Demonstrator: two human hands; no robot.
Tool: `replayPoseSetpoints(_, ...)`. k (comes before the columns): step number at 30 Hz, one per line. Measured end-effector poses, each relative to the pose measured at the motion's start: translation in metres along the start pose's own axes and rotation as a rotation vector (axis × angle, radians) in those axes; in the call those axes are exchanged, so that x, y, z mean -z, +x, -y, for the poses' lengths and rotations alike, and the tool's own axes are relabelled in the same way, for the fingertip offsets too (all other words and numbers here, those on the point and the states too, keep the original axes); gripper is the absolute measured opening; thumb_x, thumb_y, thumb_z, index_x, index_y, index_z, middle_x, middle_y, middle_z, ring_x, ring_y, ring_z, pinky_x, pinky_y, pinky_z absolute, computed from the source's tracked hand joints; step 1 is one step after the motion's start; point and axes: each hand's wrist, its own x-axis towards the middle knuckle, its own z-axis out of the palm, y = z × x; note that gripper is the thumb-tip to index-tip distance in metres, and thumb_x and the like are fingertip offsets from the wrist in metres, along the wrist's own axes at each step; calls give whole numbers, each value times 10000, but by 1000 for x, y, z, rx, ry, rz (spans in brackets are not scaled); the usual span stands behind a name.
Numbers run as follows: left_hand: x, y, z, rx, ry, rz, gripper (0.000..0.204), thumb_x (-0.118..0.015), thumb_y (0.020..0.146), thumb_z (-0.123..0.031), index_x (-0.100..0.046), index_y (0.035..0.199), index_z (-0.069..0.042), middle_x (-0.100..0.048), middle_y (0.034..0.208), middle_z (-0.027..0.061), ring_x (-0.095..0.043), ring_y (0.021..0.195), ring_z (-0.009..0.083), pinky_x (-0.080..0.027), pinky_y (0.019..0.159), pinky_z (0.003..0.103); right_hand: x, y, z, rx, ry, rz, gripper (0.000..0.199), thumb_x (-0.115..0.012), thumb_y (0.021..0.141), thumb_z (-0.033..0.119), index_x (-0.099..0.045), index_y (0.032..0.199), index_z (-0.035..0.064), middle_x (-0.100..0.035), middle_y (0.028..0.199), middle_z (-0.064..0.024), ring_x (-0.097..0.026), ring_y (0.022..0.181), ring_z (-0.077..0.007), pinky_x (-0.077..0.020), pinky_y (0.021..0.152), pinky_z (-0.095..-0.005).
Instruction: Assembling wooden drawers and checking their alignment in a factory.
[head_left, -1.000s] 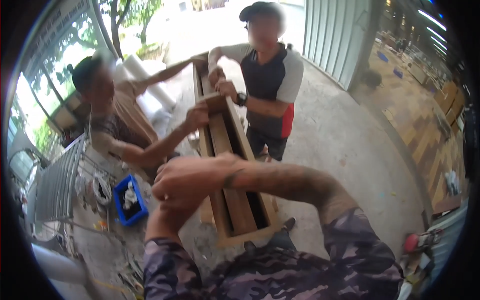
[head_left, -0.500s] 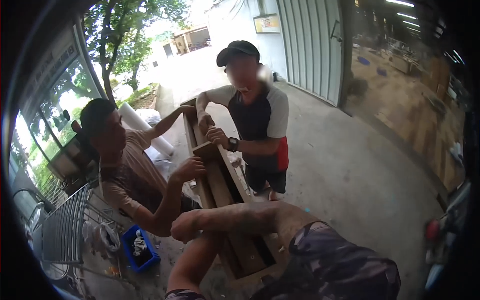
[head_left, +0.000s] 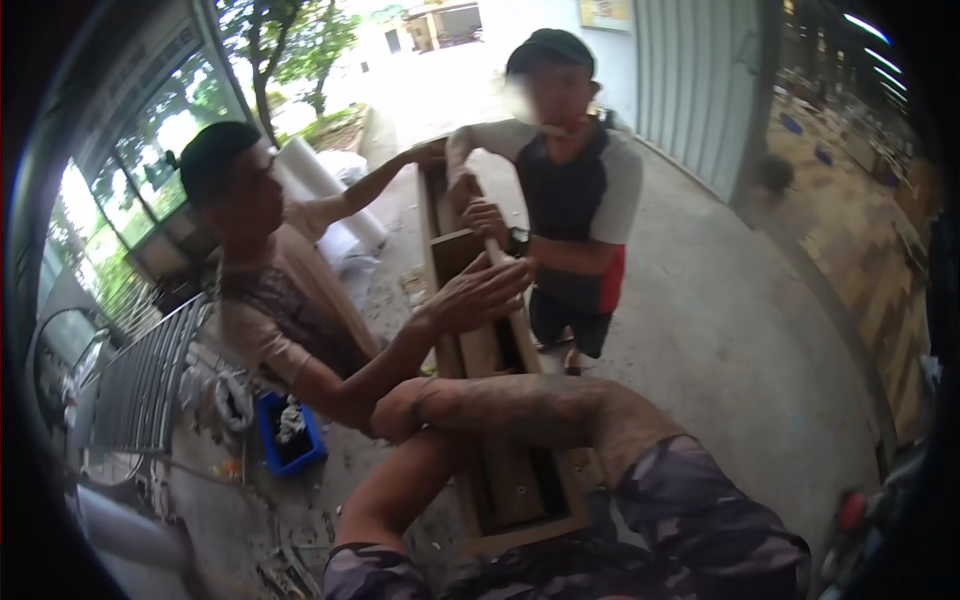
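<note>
My forearms cross in front of me above the near part of a long, narrow wooden frame (head_left: 525, 537). My right hand (head_left: 400, 410) is at the left, curled closed against the upper side of my left forearm; what its fingers hold, if anything, is hidden. My left forearm rises from the lower edge and passes behind the right one, which hides my left hand. Neither hand visibly touches the frame. Inside the frame run lengthwise boards with dark gaps between them, and a crosspiece (head_left: 455, 245) stands across its far part.
A person in a light shirt (head_left: 300, 270) at left holds one hand (head_left: 485, 290) over the frame. Opposite, a person in a cap (head_left: 570, 170) has both hands at its far part. A blue crate (head_left: 290, 460), a metal rack (head_left: 145, 385) and a white roll (head_left: 325, 190) stand at left.
The left person's near hand has lifted off the crosspiece and moved right, fingers stretched toward the capped person's hands. My view has shifted; my arms stay crossed.
</note>
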Motion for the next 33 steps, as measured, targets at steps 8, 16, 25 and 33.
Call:
replayPoseSetpoints(8,21,-70,-16,-39,-329,174,481,-512,1055,-168,-389,1503,-43,-363,1634,184,-293,1566,342,-282,1286,467,35,20,42,-75,109,29,152,-726,847,150,-797,969,93,-777,952,-58,-746,898,-212,-566,730,-400)
replayPoseSetpoints(16,28,-61,-26,17,-356,77,480,-504,1058,-149,-364,1504,-42,-358,1638,184,-293,1564,358,-286,1285,476,71,-24,71,-213,111,111,355,-717,888,251,-776,1213,124,-762,1192,-81,-729,1117,-271,-572,889,-454)
replayPoseSetpoints(25,19,-64,-14,-138,-406,36,483,-520,1036,-91,-338,1483,-60,-377,1621,195,-337,1537,404,-303,1275,515,57,-9,63,-297,97,58,350,-759,797,286,-798,1117,150,-787,1049,-82,-751,983,-308,-577,816,-434)
replayPoseSetpoints(33,26,-59,-19,-121,-380,47,486,-537,1031,-98,-329,1466,-35,-377,1621,202,-323,1546,401,-295,1286,487,67,-29,73,-433,147,17,330,-772,812,283,-817,1102,134,-788,1060,-93,-756,1017,-306,-589,847,-426)
